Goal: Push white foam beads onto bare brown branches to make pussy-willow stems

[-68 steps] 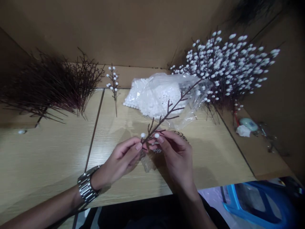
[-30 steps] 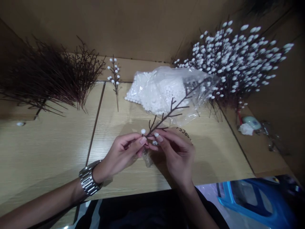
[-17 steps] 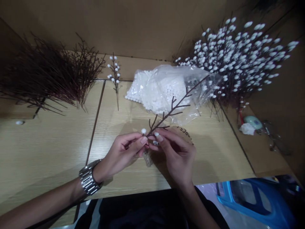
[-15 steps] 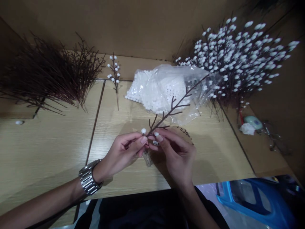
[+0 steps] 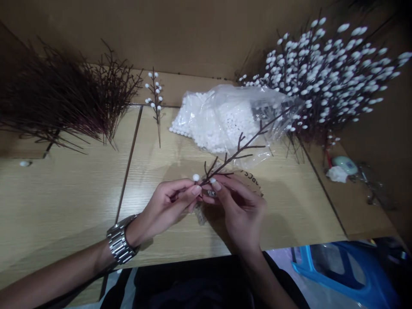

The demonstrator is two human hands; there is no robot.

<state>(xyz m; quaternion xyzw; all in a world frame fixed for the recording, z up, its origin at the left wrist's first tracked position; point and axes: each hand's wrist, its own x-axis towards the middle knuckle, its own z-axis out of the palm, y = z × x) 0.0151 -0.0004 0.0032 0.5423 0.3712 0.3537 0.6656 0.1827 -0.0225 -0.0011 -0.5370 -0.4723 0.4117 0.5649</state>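
My left hand pinches the lower stem of a bare brown artificial branch, whose twigs slant up to the right. One white foam berry sits on a twig just above my left thumb. The fingers of my right hand are closed on a small white berry right beside the lower stem; whether it touches a twig tip I cannot tell. Beyond the hands lies a clear plastic bag full of white berries, partly behind the branch tip.
A heap of bare brown branches lies at the left. One berried sprig rests near the back edge. A large bunch of berried branches fills the back right. A loose berry lies far left, a blue plastic stool below right.
The branch has shifted slightly to the right and down in view, its tip swinging rightward. Both hands keep nearly the same place and grip.
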